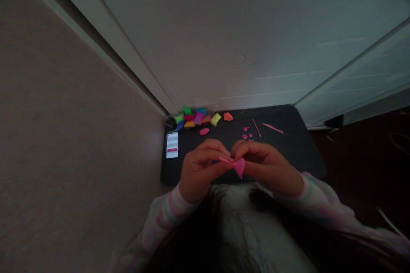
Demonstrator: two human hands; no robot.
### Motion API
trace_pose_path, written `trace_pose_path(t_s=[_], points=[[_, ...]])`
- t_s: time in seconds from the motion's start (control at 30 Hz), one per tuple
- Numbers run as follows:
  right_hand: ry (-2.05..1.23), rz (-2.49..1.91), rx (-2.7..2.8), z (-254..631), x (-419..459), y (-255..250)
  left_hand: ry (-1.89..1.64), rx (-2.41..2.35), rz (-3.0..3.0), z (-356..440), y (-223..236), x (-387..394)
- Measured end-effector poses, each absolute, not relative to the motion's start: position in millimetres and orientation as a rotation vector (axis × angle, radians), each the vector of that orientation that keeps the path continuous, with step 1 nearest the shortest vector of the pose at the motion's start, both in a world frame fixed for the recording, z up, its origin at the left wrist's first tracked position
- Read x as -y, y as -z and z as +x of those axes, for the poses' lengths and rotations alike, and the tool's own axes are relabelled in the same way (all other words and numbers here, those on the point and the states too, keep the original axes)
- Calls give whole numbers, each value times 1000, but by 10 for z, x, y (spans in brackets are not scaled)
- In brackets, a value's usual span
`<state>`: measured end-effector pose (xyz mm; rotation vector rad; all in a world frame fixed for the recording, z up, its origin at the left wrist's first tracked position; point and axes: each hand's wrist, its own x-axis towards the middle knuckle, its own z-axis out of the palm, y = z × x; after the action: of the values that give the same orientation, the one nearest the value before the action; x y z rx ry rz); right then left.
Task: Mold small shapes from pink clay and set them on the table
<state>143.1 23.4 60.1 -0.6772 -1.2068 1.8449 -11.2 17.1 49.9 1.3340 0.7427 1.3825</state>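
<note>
A piece of pink modelling clay, thin and flared like a fan, is held between my two hands above the front of the dark table. My left hand pinches its narrow left part between thumb and fingers. From the other side my right hand grips it, thumb and forefinger at its upper right edge. Several small pink clay pieces lie on the table just beyond my right hand. Farther left sits a larger pink clay lump.
Colourful clay packets crowd the back left of the table, with a yellow packet and an orange lump beside them. A lit phone lies at the left edge. Two pink tools rest at the right. Walls stand behind and left.
</note>
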Motion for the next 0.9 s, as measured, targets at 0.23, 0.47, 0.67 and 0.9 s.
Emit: trace_pose_path(t_s=[0.23,0.47,0.67,0.9], points=[[-1951,-670,1050,1444,-232,-607,-1346,-741,1329,-100,-539,-171],[-2164,-675,695,1390,-235,-603,-1416,-781,1401,-97,-512,-173],[-2342,-537,490,1308,-207,-556,-1481,-781,1497,-116,-506,-163],[-2384,-519,433,1273,-182,-602,-1482,-757,1550,-112,-533,-169]])
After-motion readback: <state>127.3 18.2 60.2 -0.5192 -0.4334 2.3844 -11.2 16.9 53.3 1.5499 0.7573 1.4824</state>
